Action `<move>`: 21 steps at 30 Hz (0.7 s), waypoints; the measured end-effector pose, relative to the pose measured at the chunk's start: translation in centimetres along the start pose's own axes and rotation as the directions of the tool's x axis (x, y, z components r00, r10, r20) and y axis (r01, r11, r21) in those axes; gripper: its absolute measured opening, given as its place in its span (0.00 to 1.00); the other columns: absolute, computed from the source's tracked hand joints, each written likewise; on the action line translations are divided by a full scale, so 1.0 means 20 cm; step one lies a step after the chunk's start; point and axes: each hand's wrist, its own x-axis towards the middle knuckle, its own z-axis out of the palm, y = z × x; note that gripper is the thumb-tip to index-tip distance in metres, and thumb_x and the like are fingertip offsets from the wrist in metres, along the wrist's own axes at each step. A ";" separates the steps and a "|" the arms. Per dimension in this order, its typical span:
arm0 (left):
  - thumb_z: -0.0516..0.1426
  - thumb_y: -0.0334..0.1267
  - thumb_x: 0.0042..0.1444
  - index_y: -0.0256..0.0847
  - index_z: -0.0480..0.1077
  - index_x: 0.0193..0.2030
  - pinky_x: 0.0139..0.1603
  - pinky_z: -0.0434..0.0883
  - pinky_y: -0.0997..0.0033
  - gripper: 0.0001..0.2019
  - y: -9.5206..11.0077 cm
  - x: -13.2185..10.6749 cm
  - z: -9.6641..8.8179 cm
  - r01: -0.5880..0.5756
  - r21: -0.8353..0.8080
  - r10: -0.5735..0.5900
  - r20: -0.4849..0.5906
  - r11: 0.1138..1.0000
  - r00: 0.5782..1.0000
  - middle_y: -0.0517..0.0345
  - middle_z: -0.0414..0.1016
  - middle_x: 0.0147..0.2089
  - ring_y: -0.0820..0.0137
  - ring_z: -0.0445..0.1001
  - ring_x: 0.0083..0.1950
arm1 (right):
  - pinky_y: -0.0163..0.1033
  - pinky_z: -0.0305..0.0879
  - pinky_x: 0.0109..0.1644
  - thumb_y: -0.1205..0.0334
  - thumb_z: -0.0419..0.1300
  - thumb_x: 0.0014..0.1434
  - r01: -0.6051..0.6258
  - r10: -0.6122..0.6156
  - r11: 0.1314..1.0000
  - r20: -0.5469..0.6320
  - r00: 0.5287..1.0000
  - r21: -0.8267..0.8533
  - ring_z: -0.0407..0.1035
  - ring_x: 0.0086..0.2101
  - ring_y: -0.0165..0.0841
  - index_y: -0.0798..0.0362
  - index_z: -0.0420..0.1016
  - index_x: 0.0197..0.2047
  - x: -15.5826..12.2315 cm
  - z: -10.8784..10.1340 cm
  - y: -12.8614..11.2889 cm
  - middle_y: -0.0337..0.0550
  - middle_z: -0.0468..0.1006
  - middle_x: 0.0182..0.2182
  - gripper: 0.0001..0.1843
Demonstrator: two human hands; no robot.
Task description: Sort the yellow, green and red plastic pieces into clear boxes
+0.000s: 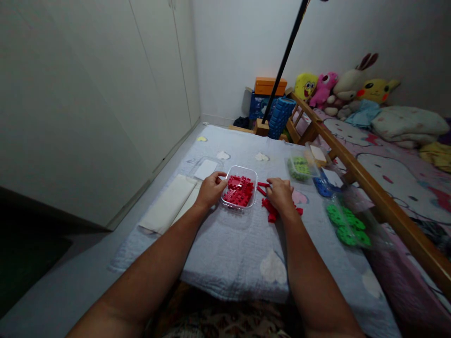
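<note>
A clear plastic container (254, 191) filled with red plastic building pieces (239, 190) sits on the cloth-covered table in front of me. At its left rim, my left hand (212, 188) grips the edge with thumb and fingers. My right hand (282, 193) is to the right of the container, its fingers bent down and closed around red pieces on the cloth. Thin red bars (262, 188) show at its fingertips. More loose red pieces (270, 210) lie below and beside that palm, which partly hides them.
A clear lid with a white label (206, 169) and a cream folded pouch (169, 202) lie on the left. Along the right are a tub of light-green pieces (299, 168), blue pieces (322, 185) and a bag of green pieces (347, 225). A wooden bed rail (380, 183) borders the table.
</note>
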 end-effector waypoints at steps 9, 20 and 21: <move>0.59 0.45 0.52 0.37 0.77 0.46 0.30 0.61 0.71 0.18 0.00 0.00 0.00 -0.001 0.005 0.001 -0.003 1.000 1.000 0.67 0.65 0.23 0.72 0.65 0.25 | 0.45 0.54 0.46 0.66 0.60 0.63 0.027 -0.025 0.999 0.038 0.999 -0.040 0.69 0.46 0.43 0.48 0.85 0.43 0.00 0.01 -0.01 0.49 0.84 0.44 0.11; 0.59 0.45 0.52 0.37 0.77 0.46 0.30 0.61 0.71 0.18 -0.01 0.00 0.00 -0.004 -0.003 0.004 -0.003 1.000 1.000 0.67 0.65 0.23 0.72 0.64 0.25 | 0.44 0.62 0.49 0.63 0.60 0.58 0.317 -0.166 0.845 -0.352 0.921 0.430 0.70 0.39 0.40 0.50 0.79 0.39 -0.01 -0.05 -0.08 0.44 0.81 0.34 0.08; 0.59 0.44 0.52 0.37 0.77 0.46 0.29 0.61 0.71 0.17 -0.01 0.00 0.00 -0.004 0.001 0.004 -0.002 1.000 1.000 0.67 0.65 0.23 0.72 0.64 0.25 | 0.44 0.63 0.49 0.63 0.59 0.58 0.352 -0.191 0.823 -0.367 0.910 0.445 0.70 0.38 0.39 0.50 0.79 0.38 -0.01 -0.05 -0.10 0.43 0.80 0.33 0.07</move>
